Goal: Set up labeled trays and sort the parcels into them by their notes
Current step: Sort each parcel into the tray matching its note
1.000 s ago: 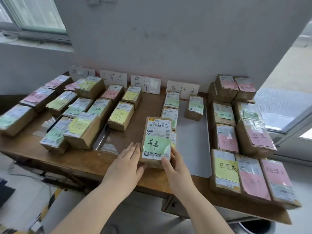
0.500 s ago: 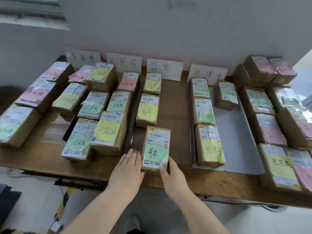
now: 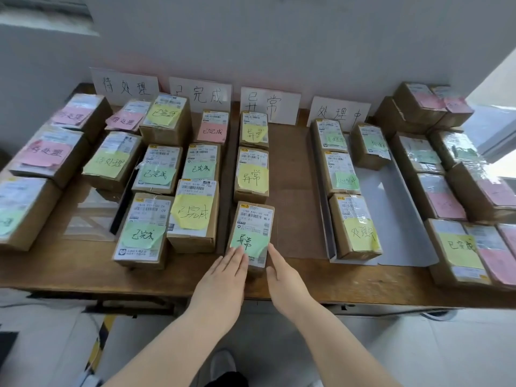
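A small brown parcel (image 3: 252, 227) with a green handwritten note lies flat at the front of the third column, under the third label card (image 3: 269, 104). Two parcels with yellow notes, one (image 3: 252, 174) in the middle and one (image 3: 253, 129) at the back, lie in line behind it. My left hand (image 3: 220, 283) has its fingers flat on the parcel's near end. My right hand (image 3: 287, 283) presses against its near right corner. Both hands have straight fingers. A clear tray (image 3: 298, 191) seems to lie under this column.
Three other label cards lean on the wall, above columns of sorted parcels (image 3: 192, 216). A white tray (image 3: 396, 219) at the right holds several parcels. Further right stands a pile of mixed-note parcels (image 3: 458, 247). The table's front edge (image 3: 363, 291) is close to my hands.
The green-note parcel went from held up between my hands down and forward onto the table behind the front edge. The camera view tilted down and shifted left.
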Demonstrator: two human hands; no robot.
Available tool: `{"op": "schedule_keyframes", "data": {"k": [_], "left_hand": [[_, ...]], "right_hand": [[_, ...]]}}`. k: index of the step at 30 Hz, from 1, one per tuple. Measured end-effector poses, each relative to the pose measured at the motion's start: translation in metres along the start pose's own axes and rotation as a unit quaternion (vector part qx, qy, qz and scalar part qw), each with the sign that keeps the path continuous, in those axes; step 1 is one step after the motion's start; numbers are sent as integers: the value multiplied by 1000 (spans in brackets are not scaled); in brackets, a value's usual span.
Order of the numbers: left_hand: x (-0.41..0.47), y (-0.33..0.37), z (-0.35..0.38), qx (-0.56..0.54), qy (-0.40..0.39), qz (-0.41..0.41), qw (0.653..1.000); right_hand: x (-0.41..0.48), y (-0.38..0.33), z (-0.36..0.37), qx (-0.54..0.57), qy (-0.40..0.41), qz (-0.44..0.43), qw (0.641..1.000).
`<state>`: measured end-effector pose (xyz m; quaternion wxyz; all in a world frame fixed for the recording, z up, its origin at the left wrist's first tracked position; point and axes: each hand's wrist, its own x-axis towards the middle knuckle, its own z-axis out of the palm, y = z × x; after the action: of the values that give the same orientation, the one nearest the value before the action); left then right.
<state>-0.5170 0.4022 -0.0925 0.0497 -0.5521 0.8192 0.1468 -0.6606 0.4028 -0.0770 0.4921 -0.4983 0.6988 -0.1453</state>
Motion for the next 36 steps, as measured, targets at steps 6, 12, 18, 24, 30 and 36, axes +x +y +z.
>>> {"op": "schedule_keyframes", "data": {"k": [6,12,18,24,30,36], "left_hand": [[9,1,-1,8,-9,-2,1000],[17,2,-8,9,-13,-7,1000],[24,7,-23,9,29,9,999],[25,38,-41,1,45,24,999],[17,98,-66,-10,109,62,992],[5,192,-67,-12,127,115,985]], "right_hand": [[14,-7,-3,-36,-2,-8,999],[21,-10,-8,-67,-7,-25,997],[8,-10,-28,-129,45,-77,988],[-18,-4,-63,-180,101,-113,972],[-66,21,-111,-170,149,-126,966],[-125,98,-179,-132,195,-101,967]]}}
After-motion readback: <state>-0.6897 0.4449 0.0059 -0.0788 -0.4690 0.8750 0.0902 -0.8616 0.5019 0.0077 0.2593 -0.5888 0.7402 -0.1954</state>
